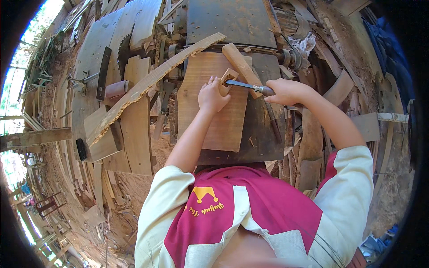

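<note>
My left hand (pixel 212 97) grips a small wooden block (pixel 227 80) with an opening in it, near the top of a broad wooden board (pixel 211 125). My right hand (pixel 280 93) holds a long flat metal tool (pixel 243 84) by its handle, its tip at the block's opening. A loose wooden bar (pixel 237 60) lies at an angle beside the block. The board rests on a dark metal bed (pixel 261 147), where a thin dark rod (pixel 273 125) lies to the right.
A long rough-edged plank (pixel 116 114) crosses the boards on the left, near a circular saw blade (pixel 124 51). Machine rollers and pulleys (pixel 288 60) are behind the board. Wood offcuts (pixel 308 156) surround the bench, and blue fabric (pixel 384 49) is at the far right.
</note>
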The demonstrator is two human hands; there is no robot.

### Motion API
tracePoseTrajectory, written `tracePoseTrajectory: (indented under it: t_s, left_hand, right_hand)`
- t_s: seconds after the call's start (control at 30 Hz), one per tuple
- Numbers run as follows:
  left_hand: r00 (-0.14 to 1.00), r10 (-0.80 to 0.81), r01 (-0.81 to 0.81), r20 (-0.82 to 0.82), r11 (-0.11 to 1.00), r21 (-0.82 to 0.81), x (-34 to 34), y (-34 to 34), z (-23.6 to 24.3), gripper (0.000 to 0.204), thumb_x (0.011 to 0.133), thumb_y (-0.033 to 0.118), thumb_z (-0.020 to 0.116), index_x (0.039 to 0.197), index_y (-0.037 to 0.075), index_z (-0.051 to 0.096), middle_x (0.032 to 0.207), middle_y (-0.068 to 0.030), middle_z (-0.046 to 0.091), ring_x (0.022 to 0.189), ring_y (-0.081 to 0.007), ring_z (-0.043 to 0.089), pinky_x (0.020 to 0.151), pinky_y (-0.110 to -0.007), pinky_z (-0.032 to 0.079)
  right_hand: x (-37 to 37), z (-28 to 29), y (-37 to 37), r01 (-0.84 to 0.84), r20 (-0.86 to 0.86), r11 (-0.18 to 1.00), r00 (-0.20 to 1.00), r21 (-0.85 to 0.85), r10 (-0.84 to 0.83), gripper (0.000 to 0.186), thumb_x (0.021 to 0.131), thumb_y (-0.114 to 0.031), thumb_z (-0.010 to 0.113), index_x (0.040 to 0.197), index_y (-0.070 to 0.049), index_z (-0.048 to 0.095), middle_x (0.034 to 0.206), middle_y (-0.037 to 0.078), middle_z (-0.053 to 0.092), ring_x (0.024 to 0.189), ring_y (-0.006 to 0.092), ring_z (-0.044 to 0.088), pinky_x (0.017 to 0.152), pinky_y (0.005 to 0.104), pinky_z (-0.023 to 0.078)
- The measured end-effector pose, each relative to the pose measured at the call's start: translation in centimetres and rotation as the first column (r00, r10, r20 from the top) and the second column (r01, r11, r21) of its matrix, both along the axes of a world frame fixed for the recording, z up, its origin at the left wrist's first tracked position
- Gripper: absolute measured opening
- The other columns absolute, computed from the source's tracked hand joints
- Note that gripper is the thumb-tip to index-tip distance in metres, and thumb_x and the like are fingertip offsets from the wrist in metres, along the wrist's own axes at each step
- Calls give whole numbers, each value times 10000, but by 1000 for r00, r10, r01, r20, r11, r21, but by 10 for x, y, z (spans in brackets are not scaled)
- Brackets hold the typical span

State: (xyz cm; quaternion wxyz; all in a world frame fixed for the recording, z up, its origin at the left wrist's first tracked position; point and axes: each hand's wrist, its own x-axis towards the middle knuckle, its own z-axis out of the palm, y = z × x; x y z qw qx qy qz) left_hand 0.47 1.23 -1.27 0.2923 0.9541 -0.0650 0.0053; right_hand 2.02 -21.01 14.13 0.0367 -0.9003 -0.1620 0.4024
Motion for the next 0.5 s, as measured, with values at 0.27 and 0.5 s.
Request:
tracePoseTrajectory:
  t_s: [0.27,0.5]
  left_hand:
    - [999,-4,3,-32,1000,-22,-1,-2,3,644,611,314,676,1176,50,516,1261,-164,474,1053,-304,533,891,-364,429]
    - [989,-145,145,-3,989,26,1,1,17,616,602,290,675,1147,45,527,1255,-163,479,1092,-301,510,917,-362,412]
  right_hand:
    - [-10,-3,-13,214,-154,959,970,189,-186,334,830,-291,566,922,16,473,620,103,532,430,185,534,422,332,434]
    - [-36,-15,-30,430,-308,837,891,338,-334,310,825,-269,577,876,16,467,555,58,503,393,153,499,392,300,402]
